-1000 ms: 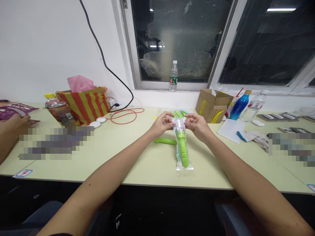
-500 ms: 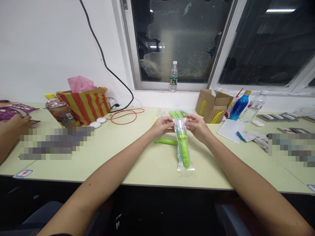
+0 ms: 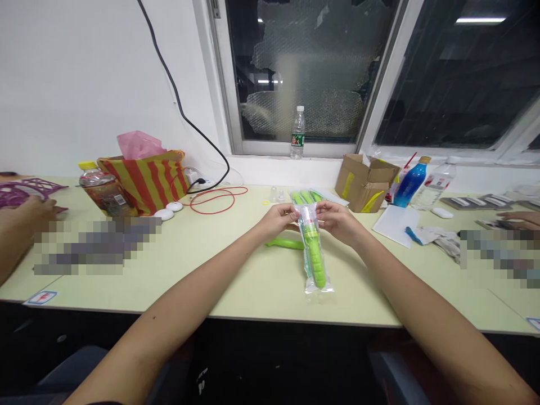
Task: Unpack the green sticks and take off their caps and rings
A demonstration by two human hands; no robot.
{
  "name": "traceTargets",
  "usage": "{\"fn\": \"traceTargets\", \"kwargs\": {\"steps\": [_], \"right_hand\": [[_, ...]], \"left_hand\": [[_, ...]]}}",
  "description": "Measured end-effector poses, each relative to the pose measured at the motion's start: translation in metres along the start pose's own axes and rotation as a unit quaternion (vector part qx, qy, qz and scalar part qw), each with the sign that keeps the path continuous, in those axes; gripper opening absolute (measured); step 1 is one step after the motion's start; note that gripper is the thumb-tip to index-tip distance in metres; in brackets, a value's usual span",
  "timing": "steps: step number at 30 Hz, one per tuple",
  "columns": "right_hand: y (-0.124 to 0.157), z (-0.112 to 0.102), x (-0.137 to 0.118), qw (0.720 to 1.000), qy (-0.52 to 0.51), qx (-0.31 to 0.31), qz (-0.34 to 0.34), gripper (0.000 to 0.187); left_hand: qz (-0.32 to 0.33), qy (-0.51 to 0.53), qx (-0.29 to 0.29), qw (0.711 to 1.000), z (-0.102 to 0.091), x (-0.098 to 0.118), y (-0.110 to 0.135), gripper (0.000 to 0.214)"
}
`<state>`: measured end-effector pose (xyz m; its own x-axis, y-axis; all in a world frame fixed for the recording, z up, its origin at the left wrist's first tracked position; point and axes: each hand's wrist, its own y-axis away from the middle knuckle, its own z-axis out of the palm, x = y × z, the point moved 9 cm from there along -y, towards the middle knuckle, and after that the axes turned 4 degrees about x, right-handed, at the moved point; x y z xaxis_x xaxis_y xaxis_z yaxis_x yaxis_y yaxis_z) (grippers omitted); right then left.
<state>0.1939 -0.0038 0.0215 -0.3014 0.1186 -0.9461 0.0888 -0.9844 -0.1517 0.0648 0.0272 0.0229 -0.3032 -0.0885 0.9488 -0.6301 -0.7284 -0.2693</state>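
Observation:
A clear plastic bag (image 3: 319, 289) hangs upright over the table's near half, holding a lime-green item (image 3: 315, 256) with a ridged handle and a clear upper part; I cannot tell its exact kind. My left hand (image 3: 279, 218) pinches the bag's top left corner. On the opposite side, my right hand (image 3: 336, 219) has its fingers closed on the top right edge. Behind the bag lies a green curved piece (image 3: 284, 243), partly covered. Several similar green packets (image 3: 306, 196) rest farther back, just past my fingers.
Left stand a tea bottle (image 3: 103, 191), a striped bag (image 3: 147, 177) and a red cable (image 3: 211, 199). Right are a cardboard box (image 3: 365, 183), a blue bottle (image 3: 411, 183), white paper (image 3: 394, 224) and a glove (image 3: 442, 239). Other people's hands (image 3: 36, 214) show at both sides.
My right hand's fingers have closed in on the bag's top edge. The bag has barely moved. Another person's hand has come into view at the far right.

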Motion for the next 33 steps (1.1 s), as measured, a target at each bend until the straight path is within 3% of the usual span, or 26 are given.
{"fn": "traceTargets", "kwargs": {"steps": [9,33], "right_hand": [[0.001,0.006,0.0,0.999,0.032,-0.04,-0.002,0.017],[-0.002,-0.004,0.0,0.999,0.036,-0.003,-0.025,0.013]], "left_hand": [[0.002,0.012,0.013,1.0,-0.001,0.003,0.001,0.037],[0.002,0.019,0.016,1.0,-0.002,0.004,0.001,0.037]]}}
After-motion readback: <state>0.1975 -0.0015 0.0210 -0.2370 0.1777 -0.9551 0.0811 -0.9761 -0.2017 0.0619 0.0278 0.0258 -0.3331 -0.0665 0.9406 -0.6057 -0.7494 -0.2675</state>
